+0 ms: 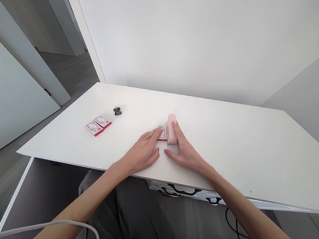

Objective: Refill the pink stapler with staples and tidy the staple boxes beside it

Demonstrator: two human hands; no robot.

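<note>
Left hand (144, 152) flat, open, fingertips pinning red box (162, 134); right hand (183, 151) loosely curled against pink stapler (171, 129) at its 11 o'clock. Could shove box sideways if pressed unevenly. Spare boxes (98, 125), clip (117, 111) at 10 o'clock.

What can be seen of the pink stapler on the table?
The stapler is pale pink with a smooth, plastic-looking body and rounded ends. It lies flat near the middle of the white table, its long side pointing away from the person. The right hand rests against its right side, fingers along the body. On its left sits a small red and white box, touched by the left hand. Whether box and stapler touch cannot be told.
</note>
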